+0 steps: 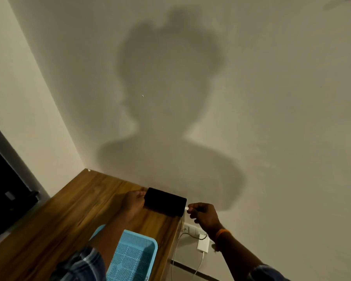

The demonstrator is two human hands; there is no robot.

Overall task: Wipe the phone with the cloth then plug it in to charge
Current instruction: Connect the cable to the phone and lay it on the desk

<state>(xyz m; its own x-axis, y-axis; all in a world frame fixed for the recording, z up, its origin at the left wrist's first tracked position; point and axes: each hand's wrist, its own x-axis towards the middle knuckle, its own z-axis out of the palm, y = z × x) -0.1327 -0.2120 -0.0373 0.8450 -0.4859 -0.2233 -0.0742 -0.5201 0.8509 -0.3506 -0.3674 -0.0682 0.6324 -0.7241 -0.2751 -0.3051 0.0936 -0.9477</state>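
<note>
phone [165,202] is gripped level by the left hand [134,202] so the white plug [187,208], pinched in the right hand [204,214], can be lined up with its port

A blue tray [138,246] with small holes lies on the wooden bench [69,216]. A big shadow [166,110] falls on the pale wall [282,98].

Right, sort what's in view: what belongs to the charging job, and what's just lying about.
In use: phone in left hand; cable plug pinched in right hand; white cable; charger in wall socket.

Lying about: blue tray; wooden table. No cloth visible.
</note>
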